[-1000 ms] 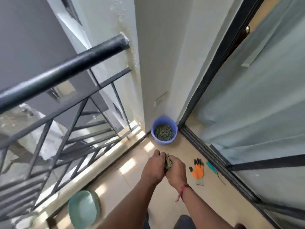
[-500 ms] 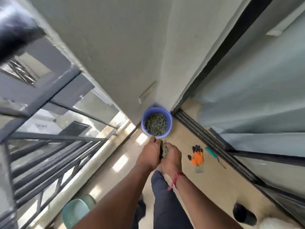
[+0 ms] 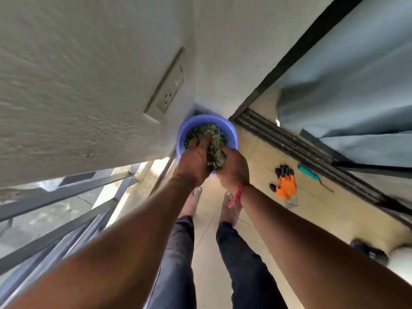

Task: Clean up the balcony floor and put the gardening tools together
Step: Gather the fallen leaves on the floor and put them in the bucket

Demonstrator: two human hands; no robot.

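1. The railing runs close along the left, so there is little elbow room on that side.
2. A wall socket sits low on the wall just above the bucket, which is tucked into the corner with walls on two sides. Only the near side is open for the arms.
3. The left hand is over the bucket's mouth, its fingers curled down around a clump of dry leaves.
4. The clump is squeezed between both palms just above the leaves already in the bucket. It looks light, crumbly and loose, so bits could spill from the bottom. I'd cup it from both sides and underneath, and let go low inside the rim.
5. The right hand presses in from the other side. Its fingertips are hidden under the leaves, and it seems to be gripping the clump too.
6. An orange glove lies flat on the floor, soft and easy to pinch up anywhere.
7. Just beside it is a thin tool with a teal handle, near the door track. I'd take it by the handle.
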